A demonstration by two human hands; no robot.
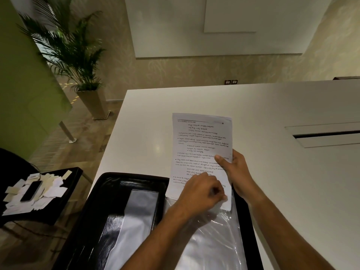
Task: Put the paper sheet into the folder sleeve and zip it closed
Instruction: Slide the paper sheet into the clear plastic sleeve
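A printed paper sheet (200,145) stands nearly upright over the open black zip folder (109,193) on the white table. My right hand (233,172) grips the sheet's right edge, thumb on the printed face. My left hand (200,190) pinches the top edge of the clear plastic sleeve (210,240) at the sheet's lower end. The sheet's bottom right corner sits just inside the sleeve's mouth. The folder's left half shows a black inner pocket with a pale sheet in it. I cannot make out the zip's slider.
The white table (272,114) stretches ahead and right, with a cable slot (327,135) at the right. A low black side table (64,193) at the left carries paper scraps and a phone (31,190). A potted palm (78,61) stands beyond.
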